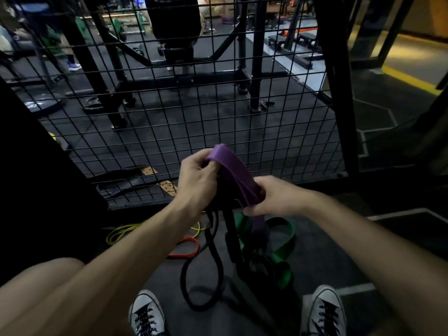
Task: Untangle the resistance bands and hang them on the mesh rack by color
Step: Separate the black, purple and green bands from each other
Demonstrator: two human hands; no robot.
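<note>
purple band point(238, 177) held up in front of the mesh rack point(169, 112), stretched between both hands. left hand point(197, 177) pinches its upper folded end, fingers curled round it. right hand point(278, 198) grips the lower part, fingers closed round the band; below that hand the purple strip hangs down into the tangle. black band point(214, 270) hangs from under the left hand and loops onto the floor point(322, 258). green band point(282, 248) caught in the same tangle, draped low beside the black one, just under the right hand. red band point(188, 248) lies on the floor left of the tangle, partly behind the left forearm. yellow band point(121, 234) lies on the floor further left, just beside the red one. two grey sneakers point(146, 311) at the bottom edge, one each side of the black loop. mesh rack stands upright ahead, nothing hung on the visible part. gym frames and dark floor mats visible through the mesh.
</note>
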